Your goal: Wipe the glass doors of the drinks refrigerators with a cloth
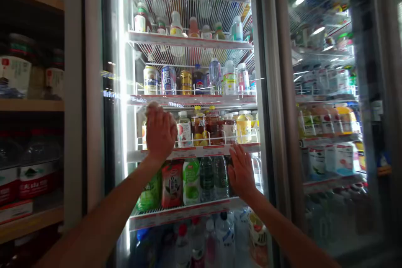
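Observation:
My left hand [161, 132] is raised against the glass door of a lit drinks fridge, at the height of the fourth shelf. Its fingers are bent and pressed together over what looks like a pale crumpled cloth [152, 106], mostly hidden by the hand. Lower and to the right, my right hand [242, 171] lies flat towards the same glass, fingers stretched out, with nothing in it. Behind the glass stand rows of drinks, among them a green bottle [191, 181] and a red pack [171, 184]. Faint reflections show on the pane.
Wire shelves hold cans [168, 79], juice bottles [243, 127] and more bottles at the bottom. A metal door frame [279, 92] separates this door from another stocked fridge on the right. Wooden shelves [31, 106] with jars and bottled water stand at the left.

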Demonstrator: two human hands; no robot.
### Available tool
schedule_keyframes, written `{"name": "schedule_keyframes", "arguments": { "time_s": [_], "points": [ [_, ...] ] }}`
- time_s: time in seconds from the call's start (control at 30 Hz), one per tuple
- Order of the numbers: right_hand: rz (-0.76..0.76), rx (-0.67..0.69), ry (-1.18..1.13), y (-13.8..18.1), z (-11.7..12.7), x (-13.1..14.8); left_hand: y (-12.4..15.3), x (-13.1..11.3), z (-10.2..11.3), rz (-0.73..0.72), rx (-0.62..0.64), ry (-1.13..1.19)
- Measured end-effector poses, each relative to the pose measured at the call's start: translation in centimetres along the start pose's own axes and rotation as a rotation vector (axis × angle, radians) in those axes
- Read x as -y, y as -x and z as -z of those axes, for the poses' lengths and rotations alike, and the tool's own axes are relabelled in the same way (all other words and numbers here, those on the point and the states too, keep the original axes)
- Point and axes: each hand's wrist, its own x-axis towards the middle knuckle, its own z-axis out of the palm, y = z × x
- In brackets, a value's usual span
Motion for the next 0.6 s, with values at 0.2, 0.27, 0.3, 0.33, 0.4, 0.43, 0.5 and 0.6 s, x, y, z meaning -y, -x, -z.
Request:
{"name": "schedule_keyframes", "arguments": {
  "time_s": [0.2, 0.27, 0.3, 0.33, 0.4, 0.43, 0.5, 0.6],
  "points": [
    [0.030, 0.004, 0.008, -0.3, -0.1, -0.2, 1.3, -3.8, -0.5, -0.484, 0.229, 0.082],
    [0.005, 0.003, 0.009, -0.5, 0.1, -0.6, -0.1, -2.8, -0.7, -0.287, 0.139, 0.055],
    [-0.002, 0.002, 0.009, -0.6, 0.3, -0.7, -0.9, -2.5, -0.9, -0.155, 0.084, 0.037],
    [-0.003, -0.002, 0.007, -0.7, 0.4, -0.8, -1.4, -2.5, -1.2, -0.051, 0.045, 0.026],
    [0.002, -0.009, 0.001, -0.6, 0.6, -0.9, -1.4, -3.8, -1.8, -0.030, 0.056, 0.043],
    [0.005, -0.007, 0.000, -0.6, 0.6, -0.9, -0.9, -4.9, -2.0, -0.114, 0.100, 0.069],
    [0.007, 0.001, 0.009, -0.3, 0.7, -1.1, 0.6, -6.7, -2.1, -0.336, 0.193, 0.112],
    [0.002, 0.012, 0.030, 0.1, 0.9, -1.8, 1.8, -6.2, -1.5, -0.448, 0.205, 0.106]
  ]
}}
